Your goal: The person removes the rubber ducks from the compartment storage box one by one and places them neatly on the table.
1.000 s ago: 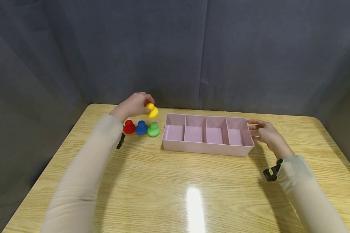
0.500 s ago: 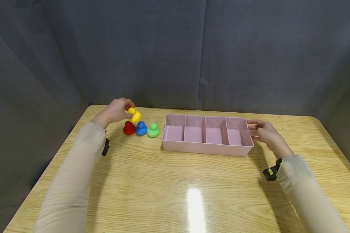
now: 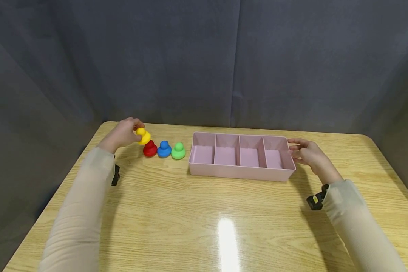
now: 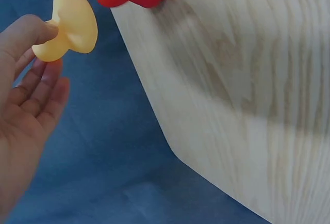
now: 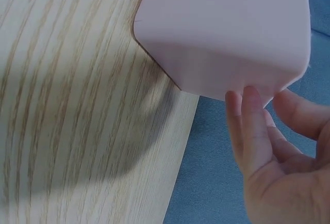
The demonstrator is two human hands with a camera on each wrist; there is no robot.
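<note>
Yellow duck (image 3: pixel 142 136) sits pinched in the left hand (image 3: pixel 122 133), just above the red duck (image 3: pixel 150 149) near the table's (image 3: pixel 204 226) far-left corner. That fingertip pinch looks light, so the toy could slip and topple the blue duck (image 3: pixel 164 149) or roll off the edge. Right hand's (image 3: pixel 308 155) straight fingers only rest against the pink tray (image 3: pixel 241 173), which could slide if bumped.

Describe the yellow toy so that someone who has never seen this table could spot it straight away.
Start at the pink divided tray on the wooden table. Left of it is a row of green, blue and red toys. The yellow toy is the only one pinched in the left hand.
</note>
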